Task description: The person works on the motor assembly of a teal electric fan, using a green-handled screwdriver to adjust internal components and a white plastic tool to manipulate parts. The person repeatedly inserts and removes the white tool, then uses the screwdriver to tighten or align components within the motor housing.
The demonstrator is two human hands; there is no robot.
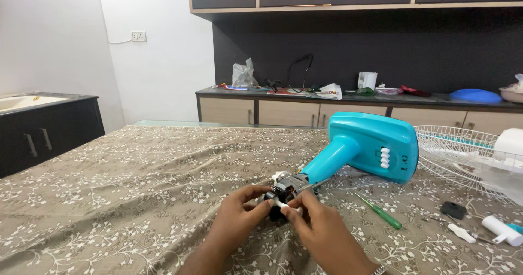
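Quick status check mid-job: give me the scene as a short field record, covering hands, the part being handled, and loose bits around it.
left hand: fingertips on the dark motor unit
right hand: pinching a small white piece at the motor
fan base: turquoise, lying on its side, neck toward the motor
screwdriver: green handle, loose on the cloth, right of the hands
wire fan guard: white, flat at far right
small parts: black and white bits near right edge
surface: brown floral cloth

Two bare forearms are seen without any sleeves, ending in the left hand [239, 212] and right hand [321, 226], and a metal band is worn at the right wrist, seen only partly at the frame's edge.
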